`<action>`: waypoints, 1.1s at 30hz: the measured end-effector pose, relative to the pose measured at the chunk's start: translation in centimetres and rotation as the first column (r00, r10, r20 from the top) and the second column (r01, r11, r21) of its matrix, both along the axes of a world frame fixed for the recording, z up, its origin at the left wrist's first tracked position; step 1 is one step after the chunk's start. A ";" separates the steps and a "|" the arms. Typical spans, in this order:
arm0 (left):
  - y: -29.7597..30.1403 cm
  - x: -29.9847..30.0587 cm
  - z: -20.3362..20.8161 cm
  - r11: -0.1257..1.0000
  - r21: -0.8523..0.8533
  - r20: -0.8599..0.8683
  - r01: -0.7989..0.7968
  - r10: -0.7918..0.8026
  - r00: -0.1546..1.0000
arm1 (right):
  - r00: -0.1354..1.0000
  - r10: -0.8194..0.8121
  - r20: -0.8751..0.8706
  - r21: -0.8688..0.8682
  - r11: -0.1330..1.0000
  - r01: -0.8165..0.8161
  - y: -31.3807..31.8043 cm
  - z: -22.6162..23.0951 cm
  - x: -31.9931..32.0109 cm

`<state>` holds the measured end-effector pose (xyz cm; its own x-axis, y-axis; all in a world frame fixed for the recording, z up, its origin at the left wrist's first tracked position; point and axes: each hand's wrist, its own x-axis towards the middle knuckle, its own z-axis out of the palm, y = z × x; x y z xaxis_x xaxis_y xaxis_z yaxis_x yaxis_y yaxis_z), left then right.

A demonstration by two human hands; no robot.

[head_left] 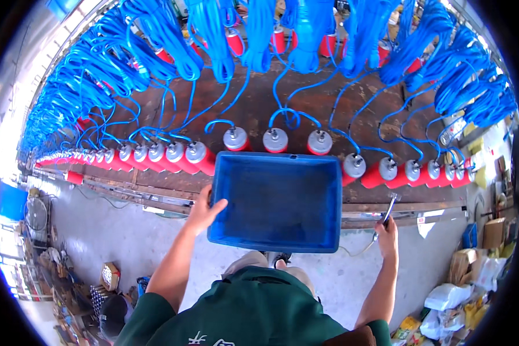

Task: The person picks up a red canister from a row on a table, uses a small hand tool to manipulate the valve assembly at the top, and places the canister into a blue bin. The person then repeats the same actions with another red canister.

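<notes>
Gripping the tub [277, 249] at its left side with the left hand [205, 212], with thumb over the rim and fingers curled behind, apparently to steady it before the body. Also closing the right hand's [387, 232] fingers around a slim tool [391, 206], with a thin hose [360, 252] hanging beside the tub. Beyond, seeing red cylinders [275, 141] lined along the bench [245, 106], tops tilted up, probably for access to the cables [305, 43], coiled overhead likely against tangling.
</notes>
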<state>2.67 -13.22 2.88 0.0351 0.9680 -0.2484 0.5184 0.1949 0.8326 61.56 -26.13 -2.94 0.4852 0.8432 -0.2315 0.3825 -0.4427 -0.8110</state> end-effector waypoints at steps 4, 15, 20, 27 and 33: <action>-0.5 0.9 -2.1 0.995 0.069 -0.167 0.071 -0.058 0.984 | 0.900 0.116 -0.419 0.221 0.975 -0.022 -0.3 1.7 -6.8; -1.1 0.4 -4.1 0.984 0.180 -0.039 -0.014 0.021 0.999 | 0.999 0.044 -0.019 -0.109 0.993 -0.045 1.6 4.5 -14.8; -1.0 -0.2 -3.9 0.992 0.125 -0.007 0.036 -0.035 0.999 | 0.993 0.110 0.044 -0.160 0.982 -0.102 0.5 4.6 -14.6; -1.8 0.9 -2.3 0.998 0.060 0.000 0.030 -0.030 1.000 | 0.995 0.097 -0.036 -0.168 0.980 -0.102 -2.3 4.5 -14.6; -5.2 5.6 -0.4 0.993 -0.093 0.054 -0.074 0.080 0.995 | 0.996 0.087 -0.026 -0.163 0.982 -0.090 -4.9 4.4 -11.1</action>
<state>8.25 -18.45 2.51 -0.0220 0.9421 -0.3346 0.4506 0.3081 0.8379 50.45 -31.06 1.45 0.4043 0.8327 -0.3784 0.4119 -0.5351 -0.7375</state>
